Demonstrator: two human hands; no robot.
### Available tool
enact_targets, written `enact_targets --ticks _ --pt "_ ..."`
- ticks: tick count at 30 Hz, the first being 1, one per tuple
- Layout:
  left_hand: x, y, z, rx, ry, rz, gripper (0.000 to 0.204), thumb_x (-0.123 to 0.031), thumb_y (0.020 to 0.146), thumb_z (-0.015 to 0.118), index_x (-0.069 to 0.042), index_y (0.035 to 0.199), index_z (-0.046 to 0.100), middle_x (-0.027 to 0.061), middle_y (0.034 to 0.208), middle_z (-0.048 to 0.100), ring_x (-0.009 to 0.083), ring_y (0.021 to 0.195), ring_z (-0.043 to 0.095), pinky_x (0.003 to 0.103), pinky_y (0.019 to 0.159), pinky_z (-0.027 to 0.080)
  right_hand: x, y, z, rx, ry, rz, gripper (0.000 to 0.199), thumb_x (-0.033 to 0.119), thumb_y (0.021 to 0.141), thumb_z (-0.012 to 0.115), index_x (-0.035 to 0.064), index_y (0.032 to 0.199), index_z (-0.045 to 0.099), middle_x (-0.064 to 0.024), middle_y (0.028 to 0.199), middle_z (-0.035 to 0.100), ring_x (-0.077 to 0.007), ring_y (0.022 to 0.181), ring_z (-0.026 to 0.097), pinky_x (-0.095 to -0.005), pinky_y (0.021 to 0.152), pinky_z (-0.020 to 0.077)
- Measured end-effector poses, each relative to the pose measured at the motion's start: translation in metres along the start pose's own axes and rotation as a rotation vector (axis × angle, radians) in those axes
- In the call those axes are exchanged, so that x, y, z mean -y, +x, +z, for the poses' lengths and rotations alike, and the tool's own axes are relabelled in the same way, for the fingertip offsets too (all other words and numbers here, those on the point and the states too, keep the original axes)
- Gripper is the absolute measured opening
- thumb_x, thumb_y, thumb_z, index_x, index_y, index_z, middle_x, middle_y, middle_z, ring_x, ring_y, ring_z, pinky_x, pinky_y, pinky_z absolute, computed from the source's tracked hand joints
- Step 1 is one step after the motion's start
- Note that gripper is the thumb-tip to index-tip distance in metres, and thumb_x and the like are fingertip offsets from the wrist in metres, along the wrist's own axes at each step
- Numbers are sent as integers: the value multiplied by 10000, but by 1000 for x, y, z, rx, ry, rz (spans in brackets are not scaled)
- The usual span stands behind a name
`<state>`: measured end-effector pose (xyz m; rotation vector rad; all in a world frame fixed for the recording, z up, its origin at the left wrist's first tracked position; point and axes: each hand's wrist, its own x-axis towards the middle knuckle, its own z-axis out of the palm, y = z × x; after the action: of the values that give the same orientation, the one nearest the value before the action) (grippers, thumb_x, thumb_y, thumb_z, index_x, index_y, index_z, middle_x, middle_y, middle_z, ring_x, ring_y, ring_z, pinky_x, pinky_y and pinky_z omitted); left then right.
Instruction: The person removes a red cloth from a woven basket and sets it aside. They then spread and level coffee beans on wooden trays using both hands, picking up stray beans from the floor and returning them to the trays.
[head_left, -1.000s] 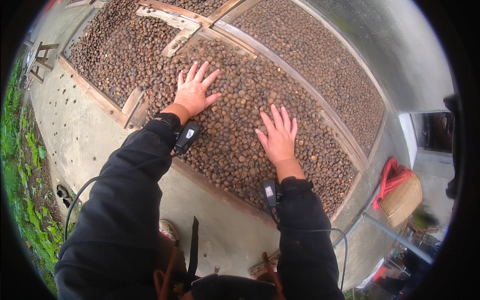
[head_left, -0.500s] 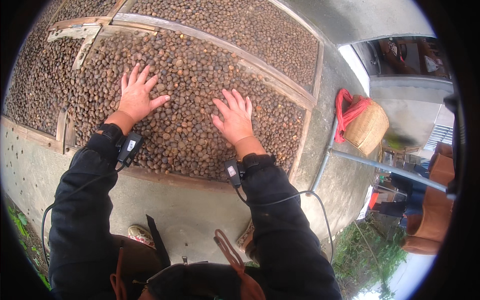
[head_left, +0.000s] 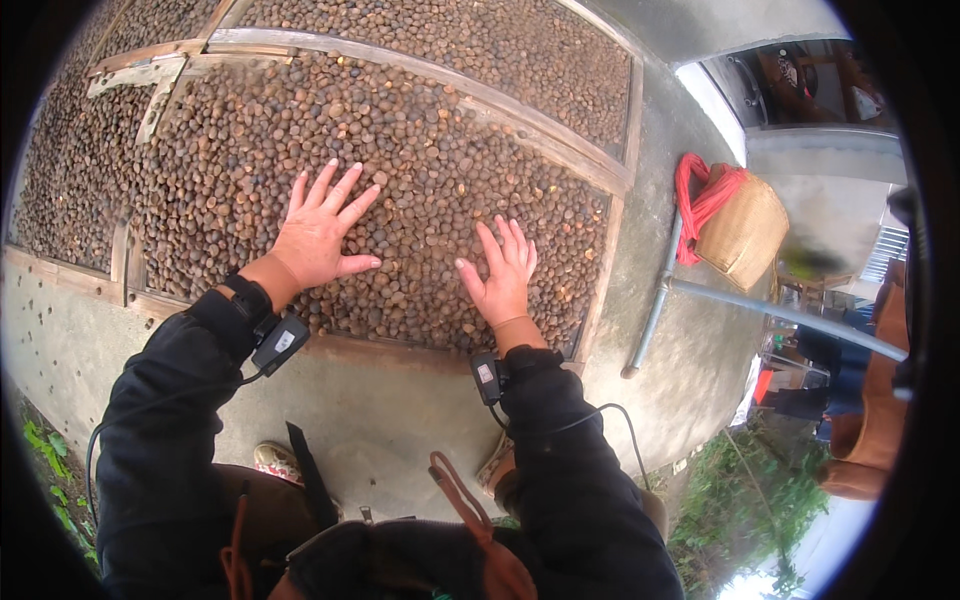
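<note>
A layer of small round brown nuts [head_left: 420, 150] fills a low wooden-framed bed [head_left: 600, 290] on a concrete floor. My left hand [head_left: 318, 232] lies flat on the nuts with its fingers spread wide. To its right, my right hand [head_left: 503, 273] also rests palm down on the nuts, fingers apart, near the bed's front right corner. Neither hand holds anything. Both arms wear black sleeves, and a small black device with a cable is strapped at each wrist.
More frames of the same nuts [head_left: 470, 30] lie behind and to the left. A woven basket [head_left: 745, 232] with a red cloth stands to the right, next to a grey pipe [head_left: 760, 310]. Bare concrete [head_left: 380, 400] runs along the front edge. Grass grows at the lower corners.
The view has swung left, so the basket and pipe sit further in. Both hands stay flat on the nuts, the right one now nearer the bed's front right corner.
</note>
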<state>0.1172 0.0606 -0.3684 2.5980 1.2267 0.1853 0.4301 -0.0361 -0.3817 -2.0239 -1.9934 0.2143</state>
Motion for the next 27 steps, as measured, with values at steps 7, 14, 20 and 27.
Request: enact_targets --ticks 7,14,20,27 --pt "-26 -2 14 85 -55 233 818 -510 826 775 -282 1550 469 103 1685 272 407 1558 195 656 1229 170 24 -18 13 41 5 -262 588 495 886 721 193 1382 633 -114 1578 441 -351 1479 348 -641 1188 217" --pt "15 -4 5 63 63 264 661 -388 853 767 -287 1471 553 56 1667 316 362 1549 236 627 1234 202 -11 -14 -2 88 -48 -426 355 298 903 723 170 1230 677 -59 1551 475 -320 1460 390 -634 1173 262" --pt "55 -3 -4 -53 189 139 553 -396 955 694 -285 1476 547 48 1659 324 368 1531 263 609 1219 246 5 0 -12 -14 -82 -345 428 292 912 716 174 1319 655 -61 1561 476 -353 1476 365 -664 1184 203" --pt "82 8 -26 -247 11 -51 915 -453 773 871 -286 1562 438 56 1665 320 362 1434 439 465 1161 425 76 2 -6 -61 101 -468 426 132 868 730 113 1287 661 -91 1404 586 -352 1287 522 -497 1050 422"
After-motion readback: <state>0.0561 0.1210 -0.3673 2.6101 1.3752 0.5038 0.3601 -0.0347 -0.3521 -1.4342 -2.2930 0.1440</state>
